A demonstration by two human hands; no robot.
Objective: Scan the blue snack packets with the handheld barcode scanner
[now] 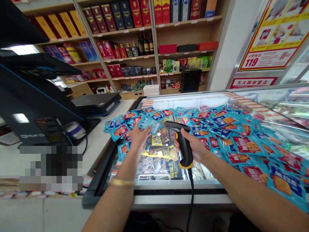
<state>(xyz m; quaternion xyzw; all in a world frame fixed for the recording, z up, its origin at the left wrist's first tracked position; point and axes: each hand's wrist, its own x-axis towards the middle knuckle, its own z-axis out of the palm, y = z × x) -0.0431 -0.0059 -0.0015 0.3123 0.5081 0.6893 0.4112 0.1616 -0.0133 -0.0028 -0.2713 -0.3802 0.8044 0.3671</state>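
My left hand (139, 137) pinches a small light-blue snack packet (150, 124) by its near edge, with its printed back turned up. A corded barcode scanner (185, 145), black with yellow trim, is gripped in my right hand (191, 145). Its head points left toward the packet, a short way apart from it. Many blue snack packets with red or navy labels lie in a heap (251, 145) to the right. A smaller pile of the same packets (120, 130) lies to the left. All of them rest on the glass top of a chest freezer (156, 177).
Bagged frozen goods (158, 149) show through the glass. On the left counter (113, 120) stand a dark checkout terminal (36, 96) and a flat black scale (98, 102). The scanner's cable (190, 199) hangs over the freezer's front edge. Shelves (154, 54) of boxes and bottles line the back.
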